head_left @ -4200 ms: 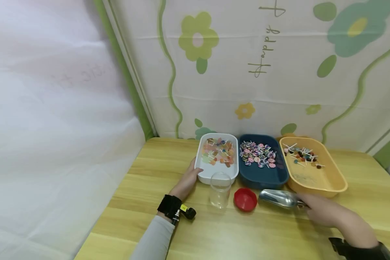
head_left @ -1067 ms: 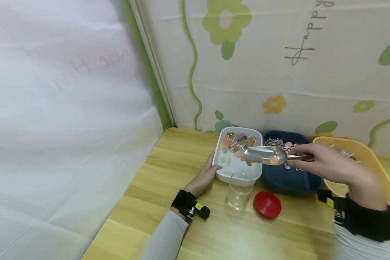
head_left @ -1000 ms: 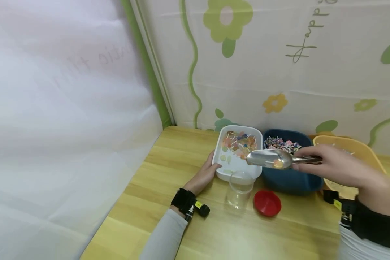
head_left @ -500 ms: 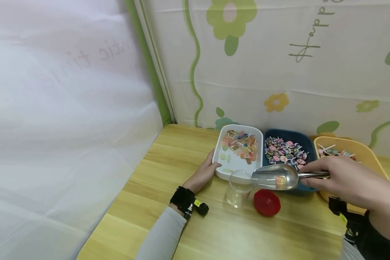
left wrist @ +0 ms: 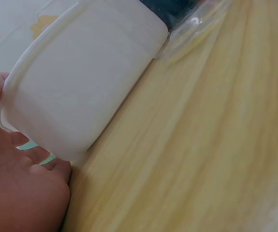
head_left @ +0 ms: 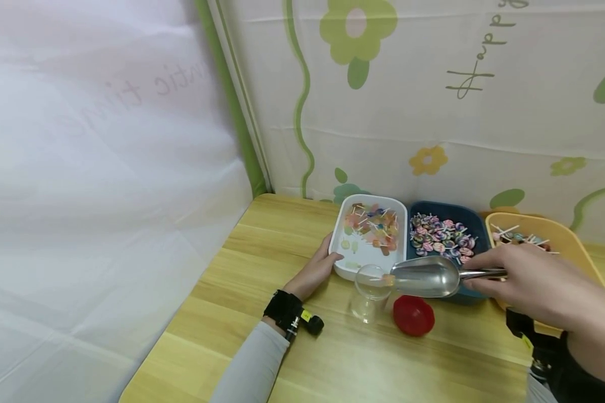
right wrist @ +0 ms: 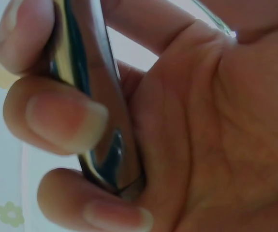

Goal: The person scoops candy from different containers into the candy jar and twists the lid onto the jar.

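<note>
My left hand (head_left: 315,273) holds the near left corner of a white bin (head_left: 344,273), thumb over its rim and fingers along the outside wall (left wrist: 85,72). Small lollipop-like pieces (head_left: 373,221) lie in this bin. My right hand (head_left: 539,285) grips a metal scoop (head_left: 426,277) by its handle (right wrist: 105,106), fingers curled round it. The scoop's lip reaches the mouth of a clear plastic cup (head_left: 367,309), which stands upright on the table. One orange lollipop-like piece (head_left: 387,280) is at that lip, its white stick pointing over the cup.
Right of the white bin, a navy bin (head_left: 448,207) holds swirled lollipops, partly behind the scoop. A yellow bin (head_left: 569,240) with more stick candies is half hidden by my right hand. A red lid (head_left: 413,316) lies beside the cup on the wooden table (head_left: 353,369).
From low beside the red lid, the scoop rose, passed over the white bin and came to the cup. The orange piece has slid from the scoop's back to its lip. The left hand keeps its hold.
</note>
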`<state>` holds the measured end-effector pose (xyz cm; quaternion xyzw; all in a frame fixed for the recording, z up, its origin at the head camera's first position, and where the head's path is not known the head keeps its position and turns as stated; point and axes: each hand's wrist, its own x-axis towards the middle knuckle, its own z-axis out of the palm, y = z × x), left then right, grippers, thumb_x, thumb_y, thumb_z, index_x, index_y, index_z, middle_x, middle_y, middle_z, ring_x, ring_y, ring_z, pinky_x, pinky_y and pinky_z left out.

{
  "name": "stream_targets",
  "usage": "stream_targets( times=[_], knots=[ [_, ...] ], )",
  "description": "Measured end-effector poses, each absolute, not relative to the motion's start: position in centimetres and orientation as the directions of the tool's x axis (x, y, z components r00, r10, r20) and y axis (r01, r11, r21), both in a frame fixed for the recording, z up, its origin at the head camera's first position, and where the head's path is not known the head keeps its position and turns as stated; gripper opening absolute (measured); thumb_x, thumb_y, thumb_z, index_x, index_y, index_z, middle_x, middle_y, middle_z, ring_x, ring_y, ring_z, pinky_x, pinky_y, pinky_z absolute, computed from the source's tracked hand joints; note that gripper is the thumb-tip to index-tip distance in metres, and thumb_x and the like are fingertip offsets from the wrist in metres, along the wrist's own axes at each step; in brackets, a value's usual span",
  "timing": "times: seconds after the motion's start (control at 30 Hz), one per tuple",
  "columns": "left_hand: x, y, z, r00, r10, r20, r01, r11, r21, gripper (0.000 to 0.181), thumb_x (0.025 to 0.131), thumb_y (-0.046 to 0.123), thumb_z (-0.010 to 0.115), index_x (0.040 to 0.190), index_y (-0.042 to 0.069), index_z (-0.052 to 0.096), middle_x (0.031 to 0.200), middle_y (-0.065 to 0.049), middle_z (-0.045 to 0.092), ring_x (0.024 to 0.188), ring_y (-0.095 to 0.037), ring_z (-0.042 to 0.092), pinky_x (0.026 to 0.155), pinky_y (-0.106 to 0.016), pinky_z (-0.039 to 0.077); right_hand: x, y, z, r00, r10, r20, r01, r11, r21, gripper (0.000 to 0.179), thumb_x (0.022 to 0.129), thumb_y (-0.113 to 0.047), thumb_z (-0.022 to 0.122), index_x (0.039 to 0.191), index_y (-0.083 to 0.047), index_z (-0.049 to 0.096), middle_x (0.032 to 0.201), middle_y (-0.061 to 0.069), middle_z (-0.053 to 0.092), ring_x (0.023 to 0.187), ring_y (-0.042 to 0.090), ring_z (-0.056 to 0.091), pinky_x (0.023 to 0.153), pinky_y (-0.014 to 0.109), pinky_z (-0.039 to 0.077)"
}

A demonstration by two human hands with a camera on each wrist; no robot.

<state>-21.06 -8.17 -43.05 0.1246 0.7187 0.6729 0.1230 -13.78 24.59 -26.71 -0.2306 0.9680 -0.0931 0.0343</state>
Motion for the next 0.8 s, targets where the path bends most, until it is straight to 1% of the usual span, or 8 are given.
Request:
stream_targets(
  times=[0.1, 0.33, 0.47, 0.53, 0.6, 0.67, 0.77, 0.8],
  knots=[
    [-21.0, -8.2, -43.1, -0.94, 0.341, -0.011, 0.012, 0.066, 0.998, 0.064, 0.098, 0.011, 0.039, 0.151, 0.018, 0.005, 0.155, -0.005, 0.007, 0.137, -0.017, 0.007, 0.112, -0.04, 0.011, -13.9, 24.7, -26.9, -0.89, -0.456, -0.018, -0.443, 0.872, -0.208, 0.032, 0.081, -0.042, 0.069, 0.103, -0.019, 0.072, 0.091, -0.004, 0.067, 0.077, 0.012, 0.054, 0.066, 0.041, 0.045],
    [-21.0, -8.2, -43.1, -0.943, 0.333, -0.008, 0.015, 0.067, 0.998, 0.063, 0.098, 0.014, 0.04, 0.151, 0.018, 0.006, 0.155, -0.005, 0.007, 0.137, -0.017, 0.008, 0.112, -0.04, 0.012, -15.1, 25.0, -27.0, -0.879, -0.476, 0.006, -0.465, 0.856, -0.227, 0.035, 0.087, -0.037, 0.065, 0.109, -0.011, 0.069, 0.097, 0.002, 0.067, 0.074, 0.013, 0.055, 0.065, 0.039, 0.048],
    [-21.4, -8.4, -43.5, -0.94, 0.342, -0.005, 0.021, 0.073, 0.997, 0.064, 0.098, 0.013, 0.039, 0.151, 0.018, 0.005, 0.155, -0.005, 0.007, 0.137, -0.016, 0.008, 0.112, -0.039, 0.013, -16.9, 24.4, -27.8, -0.868, -0.497, 0.008, -0.485, 0.843, -0.234, 0.033, 0.089, -0.033, 0.062, 0.109, -0.008, 0.067, 0.087, -0.001, 0.065, 0.07, 0.014, 0.054, 0.06, 0.037, 0.048],
    [-21.8, -8.4, -44.2, -0.94, 0.34, -0.003, 0.022, 0.07, 0.997, 0.064, 0.098, 0.012, 0.039, 0.151, 0.019, 0.005, 0.155, -0.004, 0.007, 0.137, -0.015, 0.008, 0.112, -0.04, 0.012, -18.0, 23.7, -28.5, -0.868, -0.496, -0.016, -0.479, 0.845, -0.238, 0.029, 0.09, -0.028, 0.062, 0.108, -0.006, 0.067, 0.081, -0.004, 0.062, 0.064, 0.012, 0.05, 0.055, 0.032, 0.044],
    [-22.2, -8.4, -44.9, -0.941, 0.337, -0.005, 0.018, 0.066, 0.998, 0.064, 0.098, 0.012, 0.039, 0.151, 0.021, 0.005, 0.155, -0.002, 0.007, 0.137, -0.014, 0.008, 0.112, -0.04, 0.012, -19.0, 23.0, -29.4, -0.865, -0.501, -0.034, -0.479, 0.844, -0.243, 0.025, 0.09, -0.022, 0.062, 0.107, -0.005, 0.067, 0.082, 0.0, 0.064, 0.068, 0.015, 0.052, 0.058, 0.035, 0.048],
    [-22.5, -8.4, -45.5, -0.941, 0.339, -0.005, 0.017, 0.06, 0.998, 0.064, 0.098, 0.012, 0.039, 0.151, 0.023, 0.005, 0.155, 0.0, 0.007, 0.136, -0.012, 0.008, 0.112, -0.041, 0.011, -19.7, 22.2, -30.2, -0.862, -0.506, -0.046, -0.482, 0.844, -0.236, 0.023, 0.09, -0.018, 0.06, 0.107, -0.004, 0.067, 0.087, 0.004, 0.065, 0.072, 0.018, 0.056, 0.064, 0.041, 0.051],
    [-22.6, -8.3, -45.9, -0.942, 0.336, 0.0, 0.019, 0.054, 0.998, 0.064, 0.098, 0.013, 0.038, 0.151, 0.027, 0.005, 0.155, 0.003, 0.008, 0.135, -0.008, 0.008, 0.112, -0.041, 0.01, -20.5, 21.1, -31.2, -0.861, -0.508, -0.038, -0.489, 0.844, -0.22, 0.018, 0.091, -0.015, 0.058, 0.103, -0.008, 0.068, 0.091, 0.006, 0.066, 0.078, 0.021, 0.057, 0.07, 0.052, 0.05],
    [-22.6, -8.3, -45.9, -0.943, 0.334, 0.001, 0.02, 0.053, 0.998, 0.063, 0.098, 0.014, 0.038, 0.151, 0.028, 0.005, 0.155, 0.004, 0.008, 0.135, -0.007, 0.009, 0.112, -0.04, 0.01, -20.7, 20.7, -31.5, -0.862, -0.505, -0.038, -0.486, 0.847, -0.217, 0.017, 0.092, -0.015, 0.056, 0.101, -0.009, 0.069, 0.089, 0.005, 0.065, 0.077, 0.021, 0.057, 0.07, 0.052, 0.049]
  ],
)
